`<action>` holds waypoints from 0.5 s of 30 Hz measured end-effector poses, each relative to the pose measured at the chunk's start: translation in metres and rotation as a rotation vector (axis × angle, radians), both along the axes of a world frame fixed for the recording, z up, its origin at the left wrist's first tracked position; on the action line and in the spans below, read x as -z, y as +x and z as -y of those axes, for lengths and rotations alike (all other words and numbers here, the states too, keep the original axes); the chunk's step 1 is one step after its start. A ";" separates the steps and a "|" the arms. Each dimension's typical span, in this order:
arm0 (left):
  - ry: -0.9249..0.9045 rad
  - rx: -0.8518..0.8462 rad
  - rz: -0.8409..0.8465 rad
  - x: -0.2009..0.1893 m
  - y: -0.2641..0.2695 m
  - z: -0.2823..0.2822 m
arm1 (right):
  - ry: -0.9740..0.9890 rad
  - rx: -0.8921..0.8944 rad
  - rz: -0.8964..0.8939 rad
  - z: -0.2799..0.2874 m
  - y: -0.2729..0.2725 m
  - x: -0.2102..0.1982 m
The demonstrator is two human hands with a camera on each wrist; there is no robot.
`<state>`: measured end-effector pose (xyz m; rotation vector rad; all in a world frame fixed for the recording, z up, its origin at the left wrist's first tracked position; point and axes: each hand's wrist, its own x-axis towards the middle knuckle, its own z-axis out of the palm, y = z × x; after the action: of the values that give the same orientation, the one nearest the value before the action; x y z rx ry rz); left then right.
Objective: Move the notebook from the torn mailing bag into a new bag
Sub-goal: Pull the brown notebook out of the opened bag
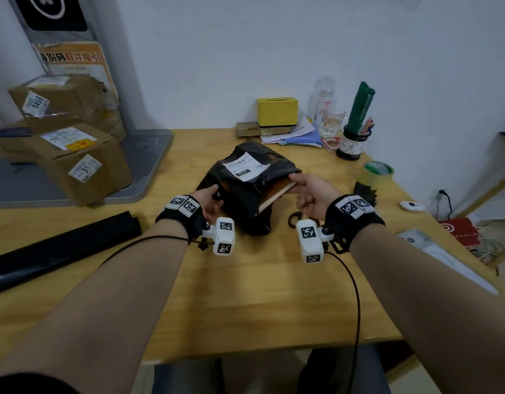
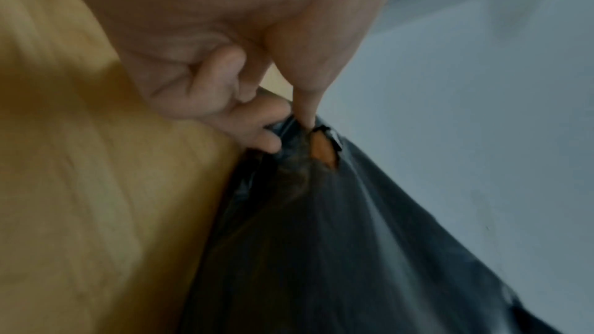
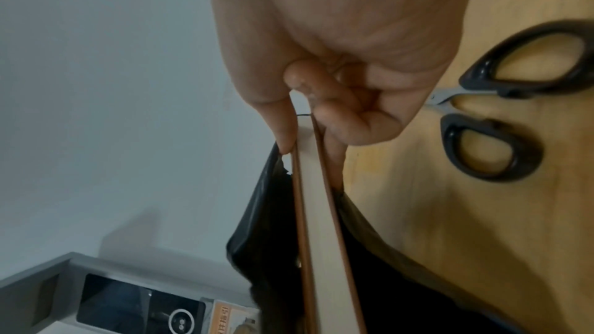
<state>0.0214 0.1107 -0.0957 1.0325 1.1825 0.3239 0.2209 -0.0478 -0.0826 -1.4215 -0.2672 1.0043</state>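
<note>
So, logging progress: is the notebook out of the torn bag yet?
Partly out. The right hand pinches the notebook at its exposed corner; the rest sits inside the torn black mailing bag, which the left hand holds.

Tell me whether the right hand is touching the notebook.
Touching. The right wrist view shows the right hand pinching the notebook, thumb on one brown cover and fingers on the other.

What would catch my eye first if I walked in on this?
Mid-table, a crumpled black mailing bag with a white label: the left hand pinches its left edge while the right hand grips a brown-covered notebook poking from its right side. Black-handled scissors lie beside the right hand.
</note>
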 end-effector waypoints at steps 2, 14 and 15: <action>-0.064 -0.023 0.053 0.001 0.002 0.003 | 0.035 -0.018 -0.021 0.006 0.000 -0.005; 0.006 -0.334 0.335 -0.024 0.001 0.006 | 0.072 -0.077 -0.089 0.029 0.003 -0.018; 0.008 -0.340 0.343 -0.027 0.000 0.007 | 0.068 -0.081 -0.092 0.033 0.004 -0.019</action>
<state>0.0217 0.1037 -0.0685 0.7422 1.0391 0.7432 0.2244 -0.0804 -0.0639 -1.3080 -0.2906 1.1131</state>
